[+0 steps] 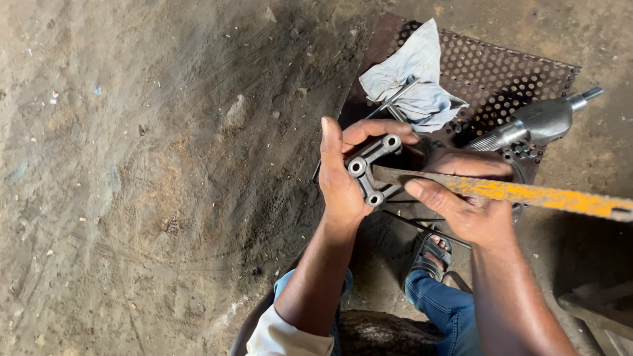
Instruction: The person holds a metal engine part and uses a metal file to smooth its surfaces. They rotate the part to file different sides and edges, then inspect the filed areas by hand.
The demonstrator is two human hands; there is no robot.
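Left hand has a closed grip on a grey metal bracket at frame centre. Right hand, just right of it, pinches a yellow file whose long axis runs rightward, tip touching the bracket.

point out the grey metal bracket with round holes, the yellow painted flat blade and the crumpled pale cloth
grey metal bracket with round holes (369, 168), head view, on its middle arm
yellow painted flat blade (527, 194), head view, on its yellow mid-length
crumpled pale cloth (412, 76), head view, on its centre fold
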